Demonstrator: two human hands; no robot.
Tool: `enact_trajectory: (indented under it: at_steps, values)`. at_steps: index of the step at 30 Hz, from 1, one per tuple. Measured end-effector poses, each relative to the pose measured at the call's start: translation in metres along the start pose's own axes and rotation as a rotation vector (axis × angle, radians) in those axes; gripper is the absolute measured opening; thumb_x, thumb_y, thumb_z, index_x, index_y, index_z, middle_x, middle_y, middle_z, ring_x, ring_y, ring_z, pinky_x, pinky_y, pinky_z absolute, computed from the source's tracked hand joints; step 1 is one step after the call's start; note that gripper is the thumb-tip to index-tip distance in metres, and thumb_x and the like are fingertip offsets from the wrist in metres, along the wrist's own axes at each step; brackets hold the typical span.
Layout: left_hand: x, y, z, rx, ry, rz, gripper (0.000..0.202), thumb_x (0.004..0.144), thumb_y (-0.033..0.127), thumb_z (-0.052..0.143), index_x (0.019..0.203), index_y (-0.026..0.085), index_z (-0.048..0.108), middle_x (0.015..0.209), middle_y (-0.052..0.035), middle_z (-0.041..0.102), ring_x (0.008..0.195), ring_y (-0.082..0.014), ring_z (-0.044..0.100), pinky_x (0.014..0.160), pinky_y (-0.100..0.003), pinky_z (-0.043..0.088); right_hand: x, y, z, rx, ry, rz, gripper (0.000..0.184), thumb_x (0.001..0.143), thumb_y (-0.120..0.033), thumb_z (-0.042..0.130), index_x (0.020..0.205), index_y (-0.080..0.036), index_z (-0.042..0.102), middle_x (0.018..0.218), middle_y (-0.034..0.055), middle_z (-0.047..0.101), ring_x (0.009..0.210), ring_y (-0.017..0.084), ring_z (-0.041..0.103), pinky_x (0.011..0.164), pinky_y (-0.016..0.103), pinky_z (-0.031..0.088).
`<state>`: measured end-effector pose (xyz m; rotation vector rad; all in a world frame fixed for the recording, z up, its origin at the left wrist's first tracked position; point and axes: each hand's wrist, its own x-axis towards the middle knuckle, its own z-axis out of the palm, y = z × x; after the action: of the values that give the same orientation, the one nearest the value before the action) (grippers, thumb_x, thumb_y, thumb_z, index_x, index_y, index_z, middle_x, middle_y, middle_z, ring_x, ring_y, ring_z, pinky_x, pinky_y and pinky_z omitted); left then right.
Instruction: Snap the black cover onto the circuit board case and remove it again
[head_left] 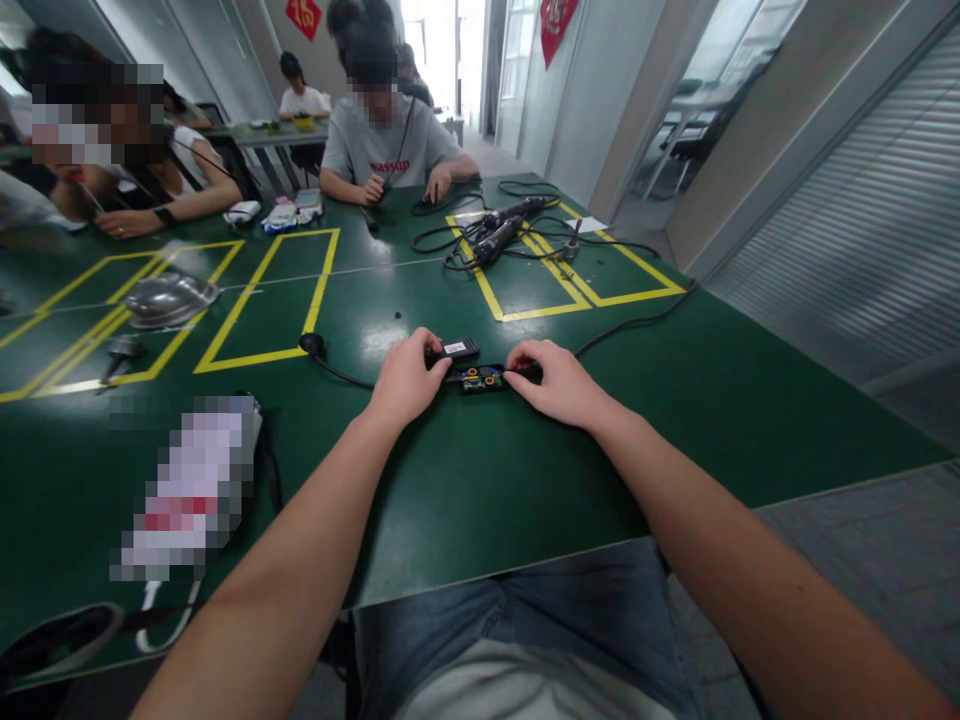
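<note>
On the green table directly before me lies an open black case [481, 380] with a small circuit board and coloured parts inside. Just behind it rests a black ribbed cover [459, 348] with a white label. My left hand [407, 380] is closed at the case's left end, thumb and fingers on the black cable there. At the right end, my right hand [556, 382] pinches the cable where it meets the case; its fingertips partly hide the joint. The cable's left part runs to a round black plug [312, 345].
Black corded tools [501, 235] lie tangled at the back right. A shiny metal piece [169, 298] and a small dark fitting [120, 352] sit at left. Nearer, a pixelated pouch-like item [196, 480] lies beside my left forearm. Yellow tape [255, 358] marks rectangles. Other people sit opposite.
</note>
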<state>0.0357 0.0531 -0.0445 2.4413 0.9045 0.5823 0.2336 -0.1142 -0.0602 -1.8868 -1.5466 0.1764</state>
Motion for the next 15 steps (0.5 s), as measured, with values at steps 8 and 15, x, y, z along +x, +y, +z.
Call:
enact_trajectory:
  at_steps: [8, 15]
  values:
    - [-0.012, 0.022, -0.019, 0.179, -0.213, 0.174, 0.007, 0.1, 0.027, 0.07, 0.095, 0.022, 0.067, 0.106, -0.0098, 0.077, 0.099, -0.0313, 0.074, 0.089, -0.045, 0.056, -0.004, -0.006, 0.0, -0.289, 0.005, -0.063, 0.013, 0.101, -0.033, 0.068, 0.092, -0.024, 0.069, 0.098, 0.0117, 0.076, 0.098, 0.033, 0.065, 0.088, 0.045, 0.048]
    - [-0.015, 0.026, -0.02, 0.253, -0.3, 0.173, 0.004, 0.103, 0.026, 0.065, 0.107, 0.024, 0.063, 0.105, -0.0081, 0.078, 0.094, -0.0309, 0.073, 0.081, -0.043, 0.051, -0.007, -0.008, 0.001, -0.311, -0.026, -0.041, 0.013, 0.104, -0.035, 0.064, 0.098, -0.024, 0.065, 0.1, 0.0089, 0.07, 0.088, 0.027, 0.063, 0.076, 0.039, 0.045]
